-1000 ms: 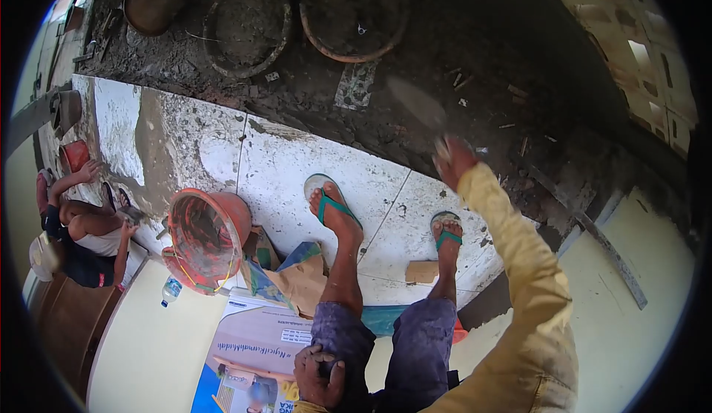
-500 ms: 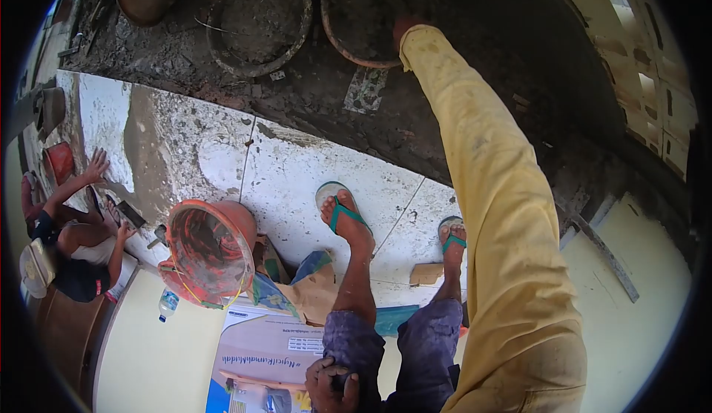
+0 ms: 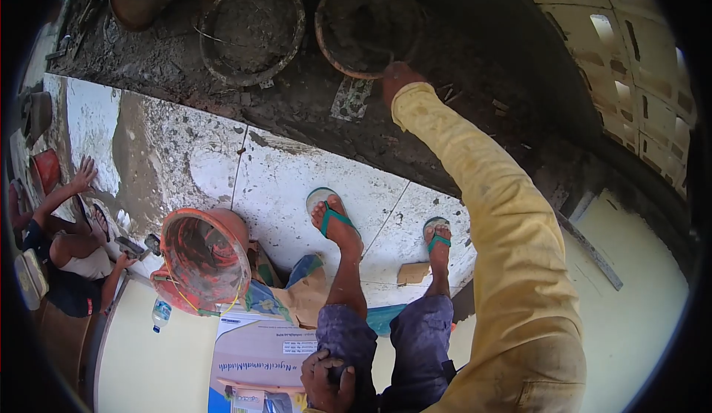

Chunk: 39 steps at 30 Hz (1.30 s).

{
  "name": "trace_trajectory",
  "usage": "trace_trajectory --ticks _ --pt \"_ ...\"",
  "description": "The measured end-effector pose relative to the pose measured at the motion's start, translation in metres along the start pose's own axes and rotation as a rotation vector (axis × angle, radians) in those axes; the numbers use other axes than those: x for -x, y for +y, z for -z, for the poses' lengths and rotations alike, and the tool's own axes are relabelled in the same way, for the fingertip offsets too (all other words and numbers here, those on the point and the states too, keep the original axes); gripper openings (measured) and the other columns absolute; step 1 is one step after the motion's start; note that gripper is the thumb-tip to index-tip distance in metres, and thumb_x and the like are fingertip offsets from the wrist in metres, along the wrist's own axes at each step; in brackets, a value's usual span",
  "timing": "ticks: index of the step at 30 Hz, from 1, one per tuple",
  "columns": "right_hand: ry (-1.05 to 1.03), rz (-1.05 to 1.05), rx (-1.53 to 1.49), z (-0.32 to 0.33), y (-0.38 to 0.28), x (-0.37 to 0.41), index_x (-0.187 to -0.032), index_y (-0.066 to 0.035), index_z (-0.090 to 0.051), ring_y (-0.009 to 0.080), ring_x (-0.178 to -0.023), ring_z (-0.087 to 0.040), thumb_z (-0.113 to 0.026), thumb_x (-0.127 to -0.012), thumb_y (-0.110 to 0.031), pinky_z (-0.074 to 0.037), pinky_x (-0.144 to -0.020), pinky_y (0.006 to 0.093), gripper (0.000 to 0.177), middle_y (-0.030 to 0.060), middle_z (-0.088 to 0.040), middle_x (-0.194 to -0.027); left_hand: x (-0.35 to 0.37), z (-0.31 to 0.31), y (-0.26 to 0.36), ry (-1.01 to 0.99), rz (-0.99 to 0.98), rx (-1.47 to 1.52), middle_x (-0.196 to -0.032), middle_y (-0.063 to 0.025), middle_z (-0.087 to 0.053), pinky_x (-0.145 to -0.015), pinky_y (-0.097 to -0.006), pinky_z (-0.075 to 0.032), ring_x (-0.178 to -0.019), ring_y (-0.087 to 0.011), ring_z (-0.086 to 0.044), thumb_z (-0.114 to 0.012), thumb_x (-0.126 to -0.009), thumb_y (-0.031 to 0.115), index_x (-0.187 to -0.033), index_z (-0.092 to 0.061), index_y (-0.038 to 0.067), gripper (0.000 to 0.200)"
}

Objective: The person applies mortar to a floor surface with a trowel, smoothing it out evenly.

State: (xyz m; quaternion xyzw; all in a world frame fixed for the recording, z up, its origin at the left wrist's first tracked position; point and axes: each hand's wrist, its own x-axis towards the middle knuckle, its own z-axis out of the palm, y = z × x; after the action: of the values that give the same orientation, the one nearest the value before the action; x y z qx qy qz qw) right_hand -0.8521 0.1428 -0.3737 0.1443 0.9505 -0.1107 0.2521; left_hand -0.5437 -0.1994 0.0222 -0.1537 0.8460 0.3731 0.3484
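Observation:
My right hand [image 3: 400, 81], below a yellow sleeve, is closed in a fist at the near rim of a round bucket [image 3: 326, 38] of dark wet mortar. A thin shank seems to run from the fist into the bucket, but the rest of what it holds is hidden. Down at the bottom, my left hand [image 3: 326, 383] rests on my knee with its fingers apart, holding nothing. Beside the mortar bucket stands a second round tub [image 3: 300, 42], also filled with dark mortar.
A red bucket [image 3: 241, 231] smeared with mortar sits left of my sandalled feet on white tiles [image 3: 297, 172]. Another person [image 3: 74, 265] crouches at far left, one hand on the floor. A metal bar [image 3: 593, 253] lies at right; a water bottle [image 3: 161, 314] lies lower left.
My right hand has drawn back from inside the mortar bucket to its near rim, and the elbow bends more. The view has shifted slightly. My left hand stays on the knee.

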Motion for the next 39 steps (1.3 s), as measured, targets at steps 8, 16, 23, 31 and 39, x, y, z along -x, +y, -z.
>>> trace_trajectory --ticks 8,16,23,31,39 --pt "-0.446 -0.012 0.376 0.073 -0.019 -0.007 -0.112 -0.011 -0.068 0.0365 -0.109 -0.062 -0.058 -0.087 -0.031 -0.052 -0.09 0.0445 0.034 0.0173 -0.065 -0.116 -0.032 0.022 0.007 0.018 -0.134 0.044 -0.106 -0.0199 -0.058 -0.087 -0.0419 -0.045 -0.095 -0.0341 -0.056 -0.072 -0.08 0.009 -0.093 -0.063 0.002 0.017" --pt "-0.568 0.059 0.484 0.014 0.011 -0.098 -0.122 -0.016 -0.064 0.0324 -0.117 -0.057 -0.057 -0.086 -0.039 -0.047 -0.096 0.04 0.043 0.0132 -0.061 -0.125 -0.07 0.036 0.02 -0.008 0.001 0.15 -0.106 -0.0183 -0.057 -0.086 -0.0385 -0.044 -0.097 -0.031 -0.055 -0.069 -0.083 0.012 -0.093 -0.062 0.002 0.015" --pt "-0.596 0.227 0.45 -0.012 0.049 -0.144 -0.133 -0.02 -0.056 0.0296 -0.124 -0.051 -0.061 -0.085 -0.034 -0.043 -0.103 0.0366 0.05 0.0087 -0.054 -0.134 -0.076 0.034 0.023 0.119 0.011 0.183 -0.105 -0.0177 -0.056 -0.09 -0.0371 -0.041 -0.097 -0.0292 -0.053 -0.066 -0.085 0.01 -0.092 -0.061 0.001 0.013" --pt "-0.79 -0.226 -0.448 0.042 0.038 -0.107 -0.128 -0.015 -0.06 0.0283 -0.106 -0.061 -0.072 -0.076 -0.024 -0.05 -0.091 0.0393 0.054 0.0087 -0.061 -0.124 -0.09 0.011 0.008 0.359 -0.107 0.059 -0.106 -0.0159 -0.055 -0.092 -0.0386 -0.038 -0.1 -0.0287 -0.051 -0.063 -0.089 0.015 -0.091 -0.056 0.001 0.015" --pt "-0.234 0.105 -0.188 -0.005 0.054 -0.071 -0.12 -0.006 -0.061 0.0379 -0.1 -0.063 -0.072 -0.078 -0.027 -0.051 -0.086 0.0429 0.048 0.015 -0.064 -0.119 -0.1 -0.022 0.006 0.557 -0.206 0.11 -0.108 -0.0129 -0.055 -0.086 -0.0349 -0.04 -0.098 -0.0239 -0.051 -0.064 -0.09 0.021 -0.095 -0.053 0.003 0.022"
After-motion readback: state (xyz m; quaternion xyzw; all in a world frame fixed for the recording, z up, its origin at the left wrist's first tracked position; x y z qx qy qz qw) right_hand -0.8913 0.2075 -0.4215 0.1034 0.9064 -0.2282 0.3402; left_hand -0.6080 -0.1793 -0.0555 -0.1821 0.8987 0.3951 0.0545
